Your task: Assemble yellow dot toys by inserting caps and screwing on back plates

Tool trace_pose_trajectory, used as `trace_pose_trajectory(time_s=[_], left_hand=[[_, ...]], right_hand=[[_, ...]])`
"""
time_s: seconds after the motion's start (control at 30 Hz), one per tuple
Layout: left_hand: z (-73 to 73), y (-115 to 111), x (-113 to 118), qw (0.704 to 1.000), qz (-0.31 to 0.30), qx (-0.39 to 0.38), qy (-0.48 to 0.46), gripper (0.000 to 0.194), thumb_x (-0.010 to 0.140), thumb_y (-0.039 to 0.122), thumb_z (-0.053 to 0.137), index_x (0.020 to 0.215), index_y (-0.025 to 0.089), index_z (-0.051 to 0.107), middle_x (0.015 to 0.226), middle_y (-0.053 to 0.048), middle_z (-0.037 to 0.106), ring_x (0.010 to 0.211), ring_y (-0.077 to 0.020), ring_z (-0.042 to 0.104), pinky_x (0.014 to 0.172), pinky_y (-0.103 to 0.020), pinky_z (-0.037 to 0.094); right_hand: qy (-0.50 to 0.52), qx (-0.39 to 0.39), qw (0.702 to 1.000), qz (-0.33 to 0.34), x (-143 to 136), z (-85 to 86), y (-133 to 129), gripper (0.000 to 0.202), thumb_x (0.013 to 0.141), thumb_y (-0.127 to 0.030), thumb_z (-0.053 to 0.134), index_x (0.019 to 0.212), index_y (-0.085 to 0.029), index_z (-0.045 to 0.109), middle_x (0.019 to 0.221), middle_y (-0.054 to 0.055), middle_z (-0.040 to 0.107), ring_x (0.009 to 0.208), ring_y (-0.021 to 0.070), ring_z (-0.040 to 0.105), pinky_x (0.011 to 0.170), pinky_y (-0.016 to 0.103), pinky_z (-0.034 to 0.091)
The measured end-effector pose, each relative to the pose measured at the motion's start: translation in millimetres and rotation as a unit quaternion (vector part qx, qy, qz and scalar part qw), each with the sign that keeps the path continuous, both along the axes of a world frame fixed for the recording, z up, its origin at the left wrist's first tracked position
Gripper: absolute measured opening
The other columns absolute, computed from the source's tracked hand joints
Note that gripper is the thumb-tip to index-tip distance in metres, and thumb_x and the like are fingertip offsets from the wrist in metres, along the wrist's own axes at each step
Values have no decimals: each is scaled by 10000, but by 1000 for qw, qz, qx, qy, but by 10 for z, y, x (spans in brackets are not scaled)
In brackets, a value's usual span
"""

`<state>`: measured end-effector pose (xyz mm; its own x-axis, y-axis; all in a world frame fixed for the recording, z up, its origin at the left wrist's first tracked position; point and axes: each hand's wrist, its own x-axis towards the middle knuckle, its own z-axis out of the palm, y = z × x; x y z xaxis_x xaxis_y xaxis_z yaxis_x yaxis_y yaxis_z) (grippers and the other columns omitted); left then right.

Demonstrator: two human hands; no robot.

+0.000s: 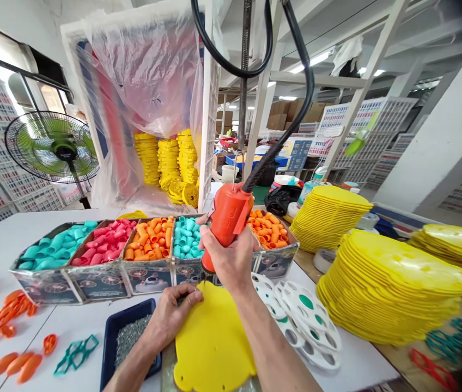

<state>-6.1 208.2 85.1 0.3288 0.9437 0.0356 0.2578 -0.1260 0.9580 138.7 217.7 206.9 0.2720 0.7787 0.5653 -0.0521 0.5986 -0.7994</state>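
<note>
Red power driver (pixel 226 215) gripped upright by the right hand (pixel 233 258), fingers wrapped round its body, presumably for control. Its tip is held at the top edge of the yellow panel (pixel 214 337), which lies flat. The left hand's (pixel 174 313) fingers are held narrow beside the tip, apparently for steadying; any small part pinched cannot be told. Blue tray (pixel 109 337) placed close by, seemingly for short reach.

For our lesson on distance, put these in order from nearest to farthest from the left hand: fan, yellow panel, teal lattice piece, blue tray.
From the left hand:
1. Yellow panel: right at the fingertips.
2. Blue tray: left, beside the wrist.
3. Teal lattice piece: left of the tray.
4. Fan: far left, in the background.
</note>
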Motion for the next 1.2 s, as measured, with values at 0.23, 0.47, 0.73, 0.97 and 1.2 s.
trace_pose_trajectory(time_s=[0.23,0.47,0.73,0.97,1.2], left_hand=[[-32,14,8,1000,13,-7,-9,416,884,529,614,761,141,703,769,-31,664,709,-167,520,597,-240,386],[-40,7,12,1000,21,-3,-11,389,876,504,627,758,144,711,766,-32,673,703,-164,517,592,-236,381],[-49,16,12,1000,19,0,-20,370,876,498,631,748,158,700,781,-26,689,693,-159,524,578,-226,386],[5,-7,15,1000,20,-2,-17,379,882,516,624,746,170,698,726,-16,689,664,-163,554,573,-229,396],[59,14,14,996,69,38,-50,336,818,503,683,733,183,745,1119,-90,761,960,-271,685,751,-273,482]], right_hand=[[-29,-2,999,-27,-21,-57,50,186,803,-333,680,956,-236,640,894,32,733,564,167,634,492,289,554],[-49,-3,994,-95,-37,-134,140,229,788,-380,704,933,-223,620,816,34,708,632,191,649,541,303,560],[-36,-14,996,-77,-40,-188,186,236,779,-383,711,912,-212,619,725,12,668,579,173,609,541,304,552],[-1,6,999,33,-16,20,60,217,781,-316,703,961,-216,634,881,22,726,509,107,581,468,241,520],[18,16,999,26,71,165,2,228,787,-291,711,983,-217,621,900,7,730,526,101,603,498,233,539]])
